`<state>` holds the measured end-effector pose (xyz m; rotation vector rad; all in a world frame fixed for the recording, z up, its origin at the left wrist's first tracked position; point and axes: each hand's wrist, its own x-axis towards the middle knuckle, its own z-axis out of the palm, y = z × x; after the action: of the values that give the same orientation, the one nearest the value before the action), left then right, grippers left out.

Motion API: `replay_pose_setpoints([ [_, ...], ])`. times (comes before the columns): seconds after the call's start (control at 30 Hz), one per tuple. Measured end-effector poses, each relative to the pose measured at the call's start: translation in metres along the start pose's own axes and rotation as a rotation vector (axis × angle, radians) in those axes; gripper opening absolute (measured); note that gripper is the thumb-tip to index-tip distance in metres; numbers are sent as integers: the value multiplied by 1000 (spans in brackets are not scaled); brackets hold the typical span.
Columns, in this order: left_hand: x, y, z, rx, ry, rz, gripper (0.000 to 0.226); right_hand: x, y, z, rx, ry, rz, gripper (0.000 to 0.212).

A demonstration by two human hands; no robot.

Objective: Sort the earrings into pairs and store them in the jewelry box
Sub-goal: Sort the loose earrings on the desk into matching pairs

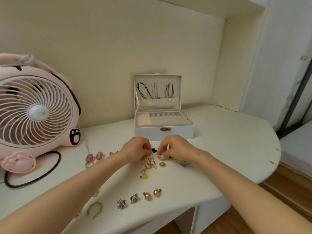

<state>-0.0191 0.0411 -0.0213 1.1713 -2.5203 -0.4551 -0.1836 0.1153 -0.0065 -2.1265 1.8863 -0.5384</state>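
Note:
A white jewelry box (163, 132) stands open at the back of the table, necklaces hanging in its lid. Both hands work just in front of it. My left hand (136, 146) pinches a small pink-tipped earring beside a black flower earring (154, 150). My right hand (175, 146) pinches a small pearly earring (159, 155). Below them lies a heap of gold hoops (149, 164), a heart earring (162, 164) and a yellow heart charm (144, 176). Laid out in pairs: pink oval earrings (94, 157), grey stars (128, 200), gold pearls (152, 194).
A pink cat-shaped fan (36, 112) with a black cable (50, 169) fills the left of the white table (228, 149). A gold cuff (94, 209) lies near the front edge. A clear crystal piece (184, 163) sits under my right wrist. The table's rounded right edge drops to a wooden floor.

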Motion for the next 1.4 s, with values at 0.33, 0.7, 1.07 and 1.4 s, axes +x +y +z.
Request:
replay_pose_setpoints([
  [0.33,-15,1,-18,42,77,109,4,0,2,5,-55,72,5,14],
  [0.7,-36,2,-15,153,-109,241,12,-5,-19,13,-33,-18,-119,12],
  [1.07,-31,12,-13,167,-166,176,18,3,-27,8,-95,-105,-62,22],
  [1.4,-42,5,-48,31,35,91,23,0,-34,-6,278,51,32,20],
])
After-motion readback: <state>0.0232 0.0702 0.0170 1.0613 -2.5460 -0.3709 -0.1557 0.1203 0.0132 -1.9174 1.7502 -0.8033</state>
